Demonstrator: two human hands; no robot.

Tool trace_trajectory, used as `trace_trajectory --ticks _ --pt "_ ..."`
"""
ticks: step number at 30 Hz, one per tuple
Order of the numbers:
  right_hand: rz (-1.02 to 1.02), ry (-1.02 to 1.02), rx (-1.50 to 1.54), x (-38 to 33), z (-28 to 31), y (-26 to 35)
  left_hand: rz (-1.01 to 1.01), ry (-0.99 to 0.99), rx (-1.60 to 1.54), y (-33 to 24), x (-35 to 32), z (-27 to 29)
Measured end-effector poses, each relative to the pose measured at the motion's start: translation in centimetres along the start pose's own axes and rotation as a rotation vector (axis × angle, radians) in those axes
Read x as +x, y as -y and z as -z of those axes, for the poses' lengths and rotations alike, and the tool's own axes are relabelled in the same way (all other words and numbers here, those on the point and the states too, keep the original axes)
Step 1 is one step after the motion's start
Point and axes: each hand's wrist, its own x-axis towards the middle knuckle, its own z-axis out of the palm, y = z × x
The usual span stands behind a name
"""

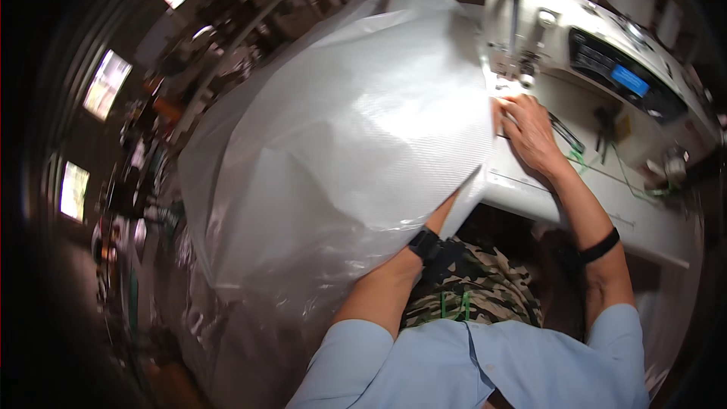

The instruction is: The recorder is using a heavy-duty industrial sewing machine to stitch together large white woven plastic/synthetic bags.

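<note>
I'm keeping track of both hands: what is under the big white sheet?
The left forearm goes under the white sheet a little past the black wristband. Most or all of the left hand, plus anything it holds, is covered.

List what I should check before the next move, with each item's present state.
1. White plastic sheet up at the sewing machine's needle area: ok.
2. Sheet smooth: not ok; broad creases show.
3. Right hand at the sheet's edge: ok.
4. Right hand clear of the needle: cannot tell; very close.
5. Left hand's grip: cannot tell; the sheet covers that arm's far end.
6. Display lit: ok.
</note>
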Motion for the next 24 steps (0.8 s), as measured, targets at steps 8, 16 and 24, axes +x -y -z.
trace_trajectory --ticks 8,16,24 --pt "-0.434 -0.191 0.479 1.8 -1.4 -1.9 0.008 -0.01 0.027 0.9 5.5 -0.8" --pt "-0.326 -0.335 0.522 2.1 -0.5 -0.8 0.088 -0.017 -0.119 0.7 5.3 -0.8" --pt "-0.305 -0.309 0.28 2.6 0.0 -1.2 0.028 -0.028 -0.083 1.2 5.4 -0.8"
